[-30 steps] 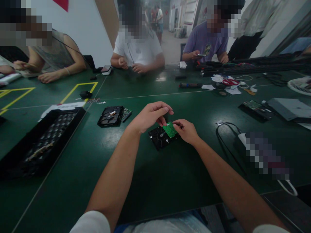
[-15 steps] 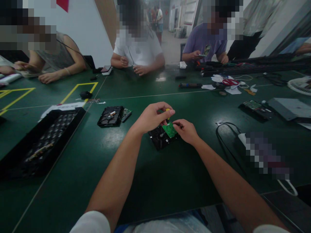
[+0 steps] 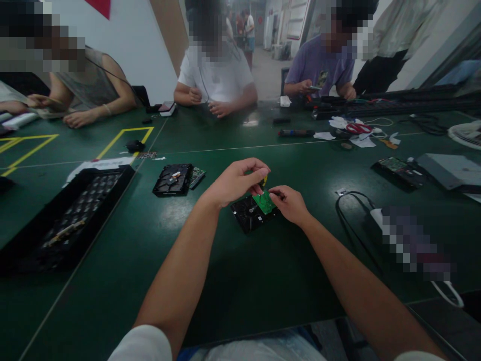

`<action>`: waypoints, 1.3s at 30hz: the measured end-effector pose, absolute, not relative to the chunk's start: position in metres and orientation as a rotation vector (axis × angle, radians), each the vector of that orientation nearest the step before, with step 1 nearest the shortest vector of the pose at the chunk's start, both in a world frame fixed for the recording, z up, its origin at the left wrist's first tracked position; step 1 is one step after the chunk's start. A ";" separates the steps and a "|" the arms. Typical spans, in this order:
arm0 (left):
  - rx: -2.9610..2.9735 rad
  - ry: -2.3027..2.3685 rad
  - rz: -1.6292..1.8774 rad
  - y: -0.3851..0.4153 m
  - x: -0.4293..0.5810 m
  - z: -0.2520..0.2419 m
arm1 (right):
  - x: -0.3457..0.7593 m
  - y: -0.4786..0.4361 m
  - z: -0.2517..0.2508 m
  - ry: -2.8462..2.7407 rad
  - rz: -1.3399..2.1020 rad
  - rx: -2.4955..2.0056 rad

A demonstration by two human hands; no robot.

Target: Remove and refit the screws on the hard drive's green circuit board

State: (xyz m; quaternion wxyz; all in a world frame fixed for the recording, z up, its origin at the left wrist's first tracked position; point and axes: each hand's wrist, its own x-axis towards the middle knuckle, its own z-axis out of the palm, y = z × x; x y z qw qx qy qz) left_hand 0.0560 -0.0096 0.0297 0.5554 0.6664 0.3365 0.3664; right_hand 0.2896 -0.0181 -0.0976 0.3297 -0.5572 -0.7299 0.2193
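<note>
In the middle of the green table a black hard drive (image 3: 246, 214) lies flat, with a green circuit board (image 3: 264, 202) on its upper right part. Over the board, my left hand (image 3: 244, 180) has its fingers closed around what looks like a small screwdriver with a yellow handle (image 3: 265, 179); most of the tool is hidden behind the fingers. My right hand (image 3: 288, 201) pinches the right edge of the board between thumb and fingers. To the left, a second black hard drive (image 3: 172, 180) rests with a loose circuit board (image 3: 197, 177) beside it.
A long black tray (image 3: 80, 215) with metal parts stands at the left. On the right lie another drive (image 3: 400, 170), a grey metal box (image 3: 445, 169) and a cable (image 3: 349, 228) beside a blurred-out device. Across the table sit several people; papers and red-handled scissors (image 3: 358, 129) lie there.
The yellow handle has tilted or shifted slightly to the right in my left hand. My right hand stays at the board's edge. The whole view has shifted a little.
</note>
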 end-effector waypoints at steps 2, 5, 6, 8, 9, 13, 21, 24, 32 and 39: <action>1.668 0.882 0.917 -0.009 0.057 0.028 | 0.290 -0.018 -0.099 -1.911 0.566 -1.456; 1.726 0.947 0.974 -0.008 0.061 0.023 | 0.290 -0.017 -0.099 -1.913 0.558 -1.453; 1.728 0.933 0.981 -0.008 0.062 0.023 | 0.290 -0.017 -0.099 -1.912 0.559 -1.451; 1.715 0.878 0.963 -0.008 0.063 0.022 | 0.289 -0.017 -0.099 -1.911 0.564 -1.447; 1.699 0.851 0.944 -0.009 0.063 0.023 | 0.289 -0.017 -0.099 -1.911 0.565 -1.448; 1.624 0.842 0.888 -0.010 0.060 0.027 | 0.289 -0.017 -0.098 -1.927 0.551 -1.454; 1.632 0.877 0.850 -0.009 0.056 0.027 | 0.289 -0.019 -0.095 -1.947 0.553 -1.432; 1.668 0.900 0.797 -0.011 0.056 0.031 | 0.289 -0.021 -0.091 -1.970 0.536 -1.439; 1.595 0.915 0.783 -0.013 0.057 0.031 | 0.303 -0.040 -0.071 -2.085 0.746 -1.437; 1.453 0.872 0.766 -0.010 0.060 0.026 | 0.305 -0.048 -0.068 -2.248 0.706 -1.350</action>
